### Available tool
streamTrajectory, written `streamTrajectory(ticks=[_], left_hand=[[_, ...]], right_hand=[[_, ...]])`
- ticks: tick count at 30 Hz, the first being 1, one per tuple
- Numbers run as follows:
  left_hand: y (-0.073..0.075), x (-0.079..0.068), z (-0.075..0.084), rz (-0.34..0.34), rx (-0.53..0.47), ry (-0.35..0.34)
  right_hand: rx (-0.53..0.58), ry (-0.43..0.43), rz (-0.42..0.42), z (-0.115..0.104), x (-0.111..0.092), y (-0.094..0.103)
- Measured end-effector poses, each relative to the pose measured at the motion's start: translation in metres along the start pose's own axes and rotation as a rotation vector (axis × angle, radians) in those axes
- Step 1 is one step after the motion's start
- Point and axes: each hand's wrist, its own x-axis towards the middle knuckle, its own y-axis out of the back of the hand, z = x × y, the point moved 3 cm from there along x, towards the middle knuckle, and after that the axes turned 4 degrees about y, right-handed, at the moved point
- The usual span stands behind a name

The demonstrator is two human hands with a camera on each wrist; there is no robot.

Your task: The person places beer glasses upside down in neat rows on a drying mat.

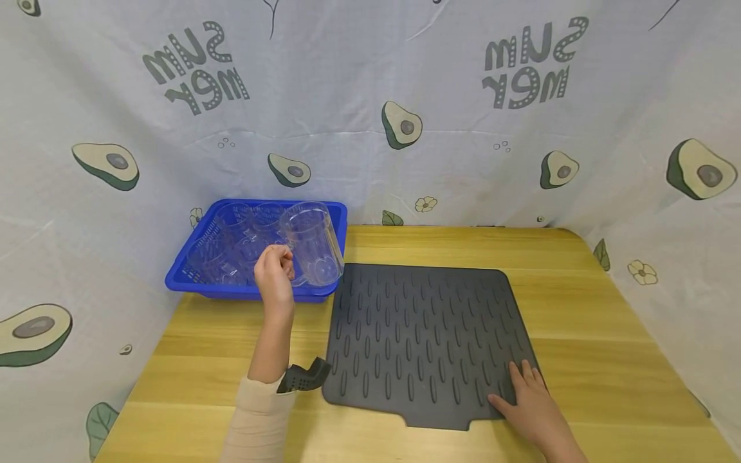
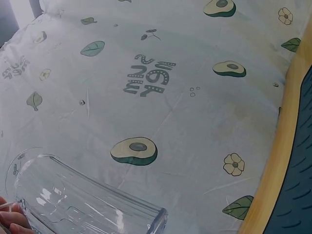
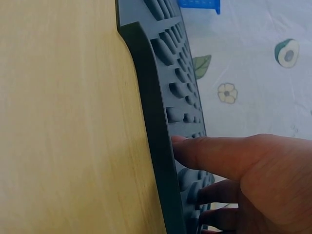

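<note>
My left hand (image 1: 274, 276) grips a tall clear mug (image 1: 315, 247) by its handle, fingers curled. The mug is tilted and overlaps the right end of a blue basket (image 1: 249, 294) in the head view. In the left wrist view, fingertips (image 2: 14, 219) show at the handle side of the same mug (image 2: 92, 200). Over at the front right corner of a dark grey ridged mat (image 1: 428, 334), my right hand (image 1: 532, 405) lies with spread fingers. The right wrist view has that thumb (image 3: 209, 153) on the mat close to its raised edge (image 3: 151, 107).
Several clear mugs (image 1: 222, 257) stand inside the basket at the back left. The mat lies on a wooden table (image 1: 579, 308), its tab (image 1: 437, 421) facing me. Behind and beside the table hangs a white curtain (image 1: 347, 77) printed with avocados.
</note>
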Motion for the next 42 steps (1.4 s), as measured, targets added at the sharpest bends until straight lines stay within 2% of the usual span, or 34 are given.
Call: streamTrajectory(ticks=[5, 12, 24, 42], left_hand=[[-0.002, -0.006, 0.005, -0.038, -0.001, 0.007], [-0.005, -0.009, 0.002, -0.107, -0.066, 0.072], [-0.011, -0.014, -0.003, -0.242, -0.063, 0.041], [-0.02, -0.02, -0.007, -0.326, -0.048, 0.046]], right_hand=[[-0.007, 0.002, 0.008, -0.001, 0.0, 0.0], [-0.009, 0.007, 0.015, -0.001, -0.001, 0.0], [-0.009, 0.011, 0.015, -0.001, 0.0, 0.0], [-0.008, 0.013, 0.015, -0.002, -0.002, 0.0]])
